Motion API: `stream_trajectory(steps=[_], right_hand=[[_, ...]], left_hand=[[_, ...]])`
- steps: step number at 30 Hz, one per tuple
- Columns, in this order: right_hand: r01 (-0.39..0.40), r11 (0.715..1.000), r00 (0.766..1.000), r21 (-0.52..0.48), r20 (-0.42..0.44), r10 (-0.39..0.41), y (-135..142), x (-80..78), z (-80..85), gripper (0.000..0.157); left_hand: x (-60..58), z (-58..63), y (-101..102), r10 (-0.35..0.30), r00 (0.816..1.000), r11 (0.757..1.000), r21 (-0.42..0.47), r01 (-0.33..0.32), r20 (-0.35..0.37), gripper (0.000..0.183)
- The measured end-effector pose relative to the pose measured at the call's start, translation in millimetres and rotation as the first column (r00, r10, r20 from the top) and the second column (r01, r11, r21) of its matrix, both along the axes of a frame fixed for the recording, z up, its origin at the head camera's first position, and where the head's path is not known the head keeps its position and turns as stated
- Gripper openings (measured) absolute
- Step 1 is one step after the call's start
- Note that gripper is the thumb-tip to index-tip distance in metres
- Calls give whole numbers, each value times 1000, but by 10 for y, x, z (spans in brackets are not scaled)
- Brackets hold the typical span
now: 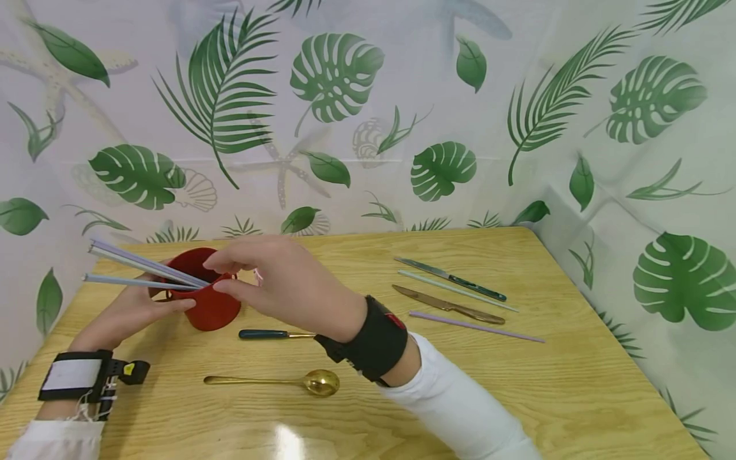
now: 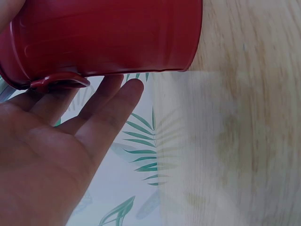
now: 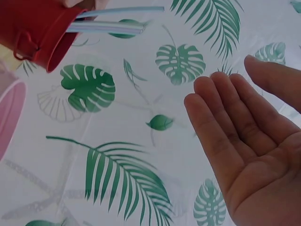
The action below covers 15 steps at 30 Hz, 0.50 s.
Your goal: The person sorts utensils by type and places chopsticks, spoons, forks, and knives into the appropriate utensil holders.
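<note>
My left hand [image 1: 135,310] grips a small red bucket [image 1: 215,310], its thumb on the near side and the other fingers round the far side. In the left wrist view the bucket [image 2: 108,37] shows a small loop handle [image 2: 61,81] beside the fingers. Several thin pastel chopsticks [image 1: 138,262], purple, whitish and blue, lean out of its mouth to the left. Close by the rim is my right hand [image 1: 287,281], thumb apart from the fingers. The right wrist view shows that hand [image 3: 249,132] holding nothing, with the chopstick ends [image 3: 117,13] well away from it.
A pink container [image 3: 9,113] stands near the bucket, mostly hidden behind my right hand from above. A gold spoon [image 1: 321,383] and a blue-handled utensil [image 1: 263,334] lie in front. To the right are a green-handled knife [image 1: 477,287], a copper-coloured knife [image 1: 448,306] and two chopsticks [image 1: 477,326].
</note>
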State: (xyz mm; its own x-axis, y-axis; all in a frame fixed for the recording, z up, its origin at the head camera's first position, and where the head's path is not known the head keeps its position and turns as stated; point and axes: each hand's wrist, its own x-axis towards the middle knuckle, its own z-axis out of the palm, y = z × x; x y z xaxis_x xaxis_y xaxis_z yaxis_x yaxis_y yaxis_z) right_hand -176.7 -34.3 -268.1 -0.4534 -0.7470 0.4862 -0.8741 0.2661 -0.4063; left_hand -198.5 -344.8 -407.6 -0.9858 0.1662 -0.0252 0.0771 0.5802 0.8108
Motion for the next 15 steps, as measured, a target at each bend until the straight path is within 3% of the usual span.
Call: stream_trajectory(steps=[7,11,15], right_hand=[[0,995,1000,-102,21,2,271,-68,-55,24],[7,994,1000,-107,26,-4,413,-113,-110,24],[34,995,996,-97,85,-25,558,-168,-177,26]], left_hand=[[-6,-9,-4,1,1000,1000,21,-1,-3,85],[-6,-12,-3,-2,1000,1000,30,2,1,86],[-4,-13,-6,4,1000,1000,29,-4,12,87]])
